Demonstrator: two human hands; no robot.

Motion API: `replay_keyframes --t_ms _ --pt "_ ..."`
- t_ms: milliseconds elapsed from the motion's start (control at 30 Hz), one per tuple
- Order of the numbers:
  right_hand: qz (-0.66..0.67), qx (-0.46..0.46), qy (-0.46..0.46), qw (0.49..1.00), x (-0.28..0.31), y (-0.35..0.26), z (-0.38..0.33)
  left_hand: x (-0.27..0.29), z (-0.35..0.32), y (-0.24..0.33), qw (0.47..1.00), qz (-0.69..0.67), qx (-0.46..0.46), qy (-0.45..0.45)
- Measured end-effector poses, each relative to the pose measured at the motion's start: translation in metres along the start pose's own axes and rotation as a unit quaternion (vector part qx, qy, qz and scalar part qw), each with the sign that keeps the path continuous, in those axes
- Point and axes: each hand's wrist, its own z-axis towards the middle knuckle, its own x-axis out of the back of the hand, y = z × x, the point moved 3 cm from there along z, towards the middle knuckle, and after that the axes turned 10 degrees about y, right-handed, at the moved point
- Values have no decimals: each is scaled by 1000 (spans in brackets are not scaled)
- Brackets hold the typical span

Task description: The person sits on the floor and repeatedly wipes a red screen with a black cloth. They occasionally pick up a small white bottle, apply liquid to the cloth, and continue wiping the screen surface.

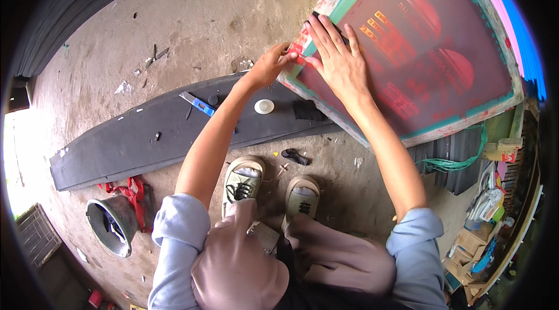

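A large screen-printing frame (495, 110) leans at the upper right, with a whitish border, green edging and a purplish mesh bearing red printed shapes. My right hand (342, 68) lies flat on its left part, fingers spread, the fingertips over a small black piece (318, 18) that they partly hide. At the frame's left corner, my left hand (271, 65) pinches the edge beside a patch of red tape (298, 48). Its fingers' far side is out of sight. Below the left hand, on a long black sheet (122, 141), lie a blue utility knife (201, 105) and a white round lid (264, 106).
A dark bucket (110, 228) with red straps (137, 196) stands at the lower left. Green string (460, 163) hangs over dark stacked sheets under the frame. Boxes and clutter (471, 246) fill the right side. Small scraps dot the concrete floor (198, 18).
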Motion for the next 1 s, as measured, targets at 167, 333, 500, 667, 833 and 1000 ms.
replay_keyframes --t_ms 167,333,500,667,833,1000 --pt "2 -12 -56 998 -1 10 -83 6 -1 14 999 21 15 -20" --pt "-3 49 -139 989 2 -2 -154 9 -1 8 999 36 13 -28" --pt "-47 42 -46 997 3 12 -48 4 -2 7 1000 24 -4 -3" --pt "-57 -49 -90 993 -13 -22 -70 4 -1 4 1000 9 -4 -3" --pt "-5 119 -118 986 -10 -31 -156 1 -3 2 999 28 -14 13" --pt "-38 -95 18 995 28 82 -61 16 -6 -4 999 3 31 -7"
